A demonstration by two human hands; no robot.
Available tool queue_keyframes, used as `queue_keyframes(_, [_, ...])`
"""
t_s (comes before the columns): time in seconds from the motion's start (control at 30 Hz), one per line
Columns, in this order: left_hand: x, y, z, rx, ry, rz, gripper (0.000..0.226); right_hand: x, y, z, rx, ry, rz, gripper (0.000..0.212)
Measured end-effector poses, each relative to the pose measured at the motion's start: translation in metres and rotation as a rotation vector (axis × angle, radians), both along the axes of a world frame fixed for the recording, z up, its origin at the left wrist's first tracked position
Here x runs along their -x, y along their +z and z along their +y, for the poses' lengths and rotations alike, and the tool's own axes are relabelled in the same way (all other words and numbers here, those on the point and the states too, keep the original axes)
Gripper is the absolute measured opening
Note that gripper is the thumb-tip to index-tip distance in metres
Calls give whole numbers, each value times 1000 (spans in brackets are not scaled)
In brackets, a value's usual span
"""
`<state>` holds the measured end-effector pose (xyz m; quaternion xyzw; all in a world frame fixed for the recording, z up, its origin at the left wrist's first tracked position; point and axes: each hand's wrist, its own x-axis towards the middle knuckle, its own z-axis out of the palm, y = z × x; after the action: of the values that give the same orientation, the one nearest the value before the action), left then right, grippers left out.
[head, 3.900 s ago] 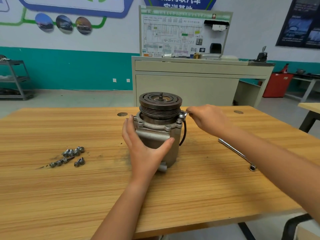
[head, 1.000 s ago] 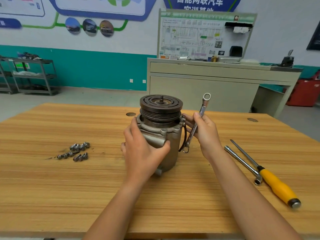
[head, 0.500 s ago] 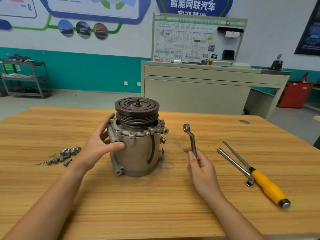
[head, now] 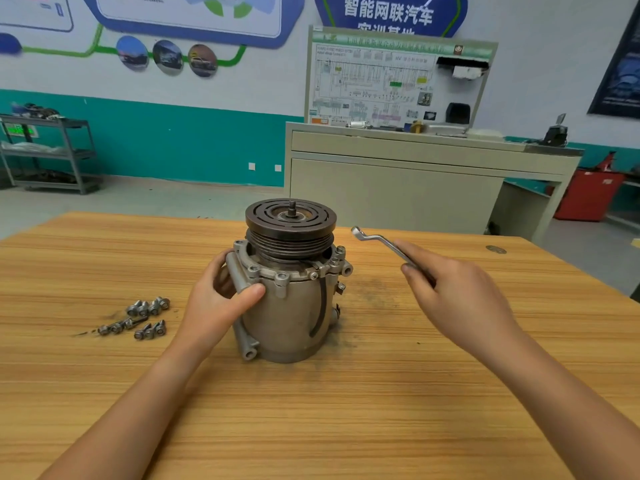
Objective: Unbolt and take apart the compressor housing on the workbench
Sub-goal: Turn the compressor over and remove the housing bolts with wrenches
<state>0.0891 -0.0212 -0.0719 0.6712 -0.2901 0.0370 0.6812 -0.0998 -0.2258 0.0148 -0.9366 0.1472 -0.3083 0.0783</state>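
**Compressor upright, wrench raised**

I see one compressor housing (head: 291, 306) standing upright mid-workbench (head: 346, 410), pulley uppermost. The left hand (head: 214, 304) grips its left side, thumb on the front and fingers curled behind. The right hand (head: 460, 299) pinches one offset ring wrench (head: 384, 244), its ring end near the pulley but apart from it. Half a second ago the wrench stood lower, and a screwdriver and socket bar lay at right; both are now out of frame. Loose bolts (head: 142, 318), about ten, lie left. The wall sign (head: 388, 12) reads 智能网联汽车.
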Motion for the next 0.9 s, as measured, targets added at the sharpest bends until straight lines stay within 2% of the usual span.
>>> queue_keyframes(0.13, [-9,6,6,-10,-112,68,93,-6,12,1,96,-75,165,39])
queue_keyframes(0.33, [-20,8,10,-84,-234,117,105,-12,13,12,266,-76,279,41])
queue_keyframes(0.5, [-12,6,9,-14,-228,157,109,-12,22,35,584,-136,483,66])
queue_keyframes(0.6, [-8,2,6,2,-229,144,103,-13,18,49,651,-111,558,70])
queue_keyframes(0.73, [-9,-4,2,22,-208,149,92,-15,18,30,748,-82,505,66])
queue_keyframes(0.9, [-12,-7,2,5,-193,150,100,-38,26,-27,752,-13,354,56])
